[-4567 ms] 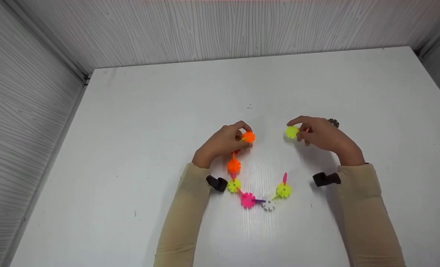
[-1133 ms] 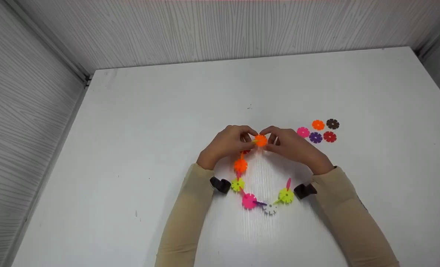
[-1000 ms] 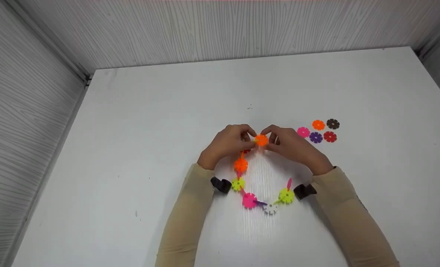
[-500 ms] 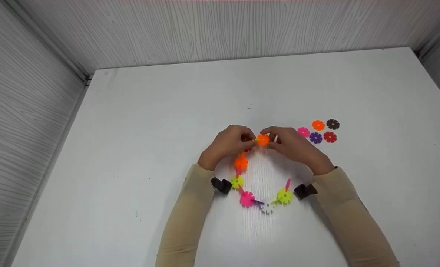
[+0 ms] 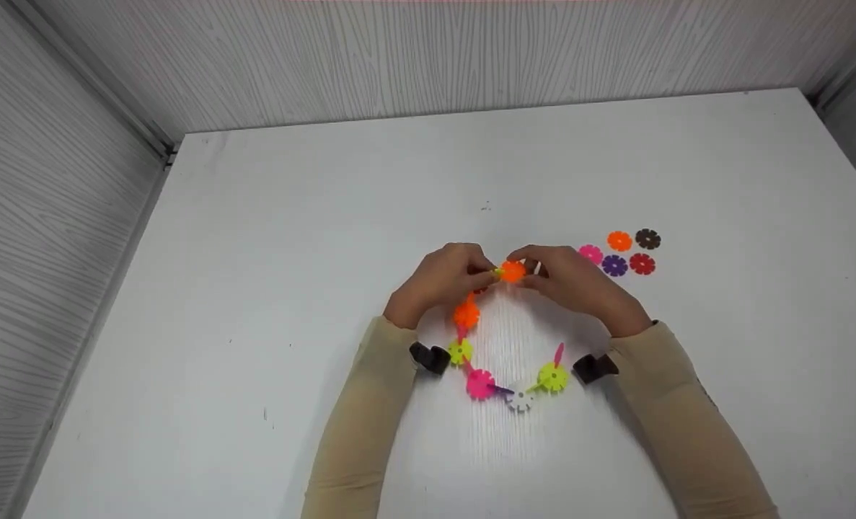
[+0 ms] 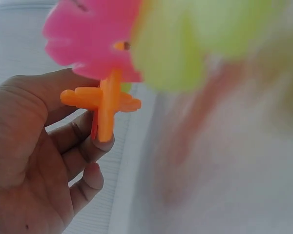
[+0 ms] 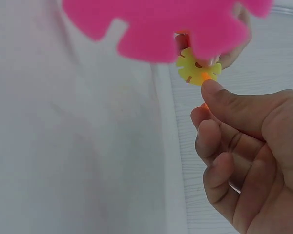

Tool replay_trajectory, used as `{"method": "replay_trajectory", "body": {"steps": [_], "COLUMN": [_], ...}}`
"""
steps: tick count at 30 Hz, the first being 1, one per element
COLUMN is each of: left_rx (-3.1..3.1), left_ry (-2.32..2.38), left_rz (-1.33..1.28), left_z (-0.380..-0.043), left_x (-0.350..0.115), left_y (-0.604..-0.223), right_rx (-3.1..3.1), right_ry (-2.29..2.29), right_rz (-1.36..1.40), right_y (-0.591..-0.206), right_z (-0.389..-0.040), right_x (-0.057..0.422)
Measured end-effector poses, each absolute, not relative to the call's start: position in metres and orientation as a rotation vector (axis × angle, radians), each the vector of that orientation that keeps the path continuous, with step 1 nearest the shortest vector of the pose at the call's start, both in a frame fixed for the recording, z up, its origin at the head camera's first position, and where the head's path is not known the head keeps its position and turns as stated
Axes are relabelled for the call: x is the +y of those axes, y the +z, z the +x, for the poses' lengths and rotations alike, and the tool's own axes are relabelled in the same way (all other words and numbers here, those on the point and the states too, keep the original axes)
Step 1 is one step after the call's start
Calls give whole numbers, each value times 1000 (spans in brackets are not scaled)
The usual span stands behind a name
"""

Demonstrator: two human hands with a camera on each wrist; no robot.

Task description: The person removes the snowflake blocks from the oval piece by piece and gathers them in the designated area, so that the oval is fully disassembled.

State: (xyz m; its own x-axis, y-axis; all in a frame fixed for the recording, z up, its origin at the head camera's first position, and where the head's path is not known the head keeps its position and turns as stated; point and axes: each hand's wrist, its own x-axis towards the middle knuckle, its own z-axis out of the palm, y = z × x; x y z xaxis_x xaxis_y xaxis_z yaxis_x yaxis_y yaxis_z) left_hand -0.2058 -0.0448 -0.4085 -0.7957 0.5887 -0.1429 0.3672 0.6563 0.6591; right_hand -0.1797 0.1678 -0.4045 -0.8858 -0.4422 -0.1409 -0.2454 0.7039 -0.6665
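Note:
In the head view my left hand [image 5: 442,277] pinches a yellow snowflake disc [image 7: 191,72] at the upper end of a chain of notched plastic discs. Slotted into it is an orange snowflake disc [image 5: 512,271], whose right edge my right hand [image 5: 565,281] pinches between thumb and index finger. The chain curves down from the left hand through another orange disc [image 5: 466,315], a yellow-green one, a pink disc [image 5: 480,384] and a white disc [image 5: 520,401]. It ends at a yellow-green disc [image 5: 552,377] with a pink disc standing edge-on. Fingers partly hide the upper links.
Loose snowflake discs lie behind the right hand: pink [image 5: 590,254], orange [image 5: 619,241], brown [image 5: 647,238], purple [image 5: 614,265] and red [image 5: 642,264]. White tabletop [image 5: 312,216] surrounds the chain. Grained panels [image 5: 428,58] stand behind and at the sides.
Since the oldest frame, my right hand has come left from the loose discs to the orange disc; the yellow disc it touched there is no longer visible there. Lately the chain shifted slightly left.

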Motion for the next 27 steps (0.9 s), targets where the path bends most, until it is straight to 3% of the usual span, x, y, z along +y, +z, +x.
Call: {"method": "replay_trajectory", "body": {"steps": [12, 22, 27], "left_rx": [2602, 2637, 2648], "left_ry": [878, 888, 919], "left_rz": [904, 879, 741], "left_z": [-205, -205, -205], "left_x": [-47, -48, -51], "left_y": [-405, -401, -403], "right_rx": [2707, 2775, 2825], "right_ry": [-897, -879, -840], "right_rz": [-589, -660, -581], "right_y": [-403, -401, -399], "right_z": [-179, -181, -184], "right_x": [168, 170, 177]}}
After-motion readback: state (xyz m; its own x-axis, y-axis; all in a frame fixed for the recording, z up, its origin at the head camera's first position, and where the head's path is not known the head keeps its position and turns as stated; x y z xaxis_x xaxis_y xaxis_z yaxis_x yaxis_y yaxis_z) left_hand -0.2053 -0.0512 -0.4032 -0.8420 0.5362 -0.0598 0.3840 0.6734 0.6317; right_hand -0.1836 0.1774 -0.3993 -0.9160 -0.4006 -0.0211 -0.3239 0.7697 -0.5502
